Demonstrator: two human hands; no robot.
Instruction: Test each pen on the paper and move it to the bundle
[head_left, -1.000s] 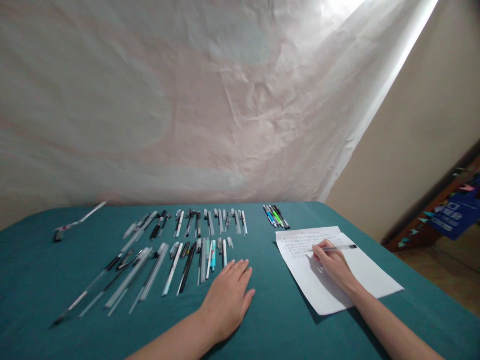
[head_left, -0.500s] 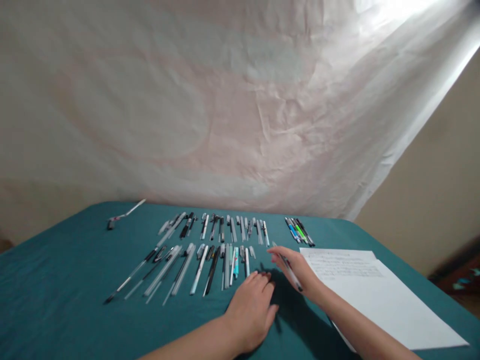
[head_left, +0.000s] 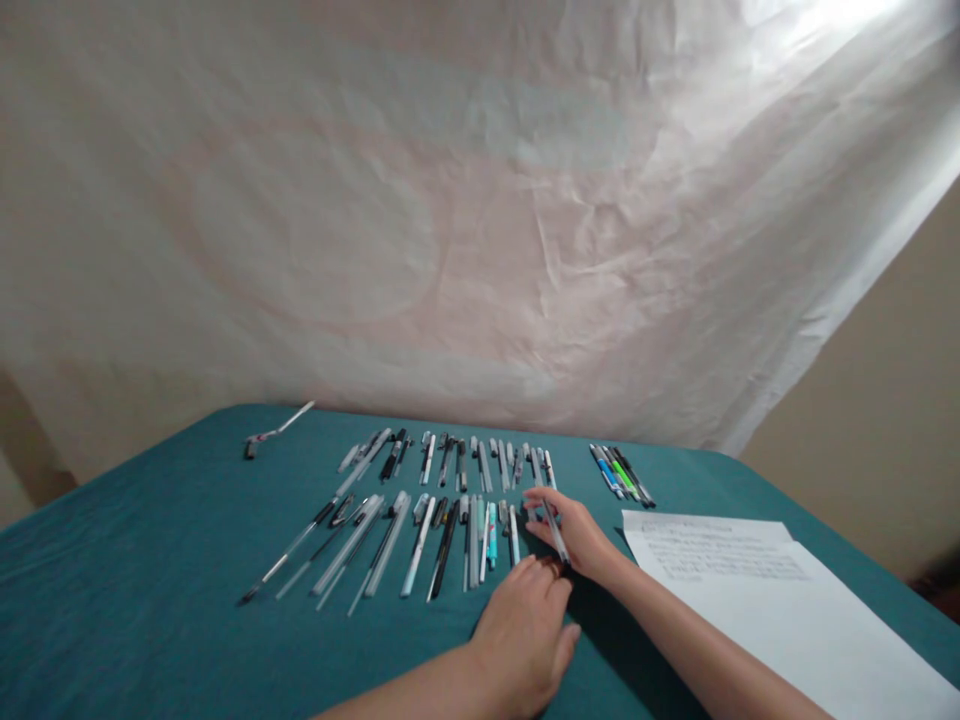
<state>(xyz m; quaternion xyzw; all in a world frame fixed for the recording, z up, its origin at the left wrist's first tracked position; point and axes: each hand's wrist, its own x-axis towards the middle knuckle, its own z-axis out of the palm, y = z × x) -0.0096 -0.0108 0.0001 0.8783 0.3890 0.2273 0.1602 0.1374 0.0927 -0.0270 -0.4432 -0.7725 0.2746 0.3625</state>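
My right hand (head_left: 570, 530) holds a clear pen (head_left: 556, 532) with a dark lower end. Its thumb and index fingertips are spread around a small clear pen cap (head_left: 528, 511) at the right end of the near row; whether they touch it I cannot tell. Palm down on the cloth, my left hand (head_left: 525, 620) rests with its fingers forward and thumb out, just in front of the right hand. Beside its fingertips lies a white pen (head_left: 514, 535), and left of that a turquoise pen (head_left: 492, 538) and a black pen (head_left: 444, 550).
Behind stretches a second row of pens and caps (head_left: 484, 465). Coloured pens (head_left: 619, 472) lie grouped at the back right. Sheets of paper (head_left: 795, 620), the upper one with writing, cover the right side. A bent white item (head_left: 277, 432) lies far left on the green cloth (head_left: 150, 560).
My right hand has moved left with the pen, its fingertips now at the small cap. My left hand stays on the cloth. The whole view has turned slightly left.
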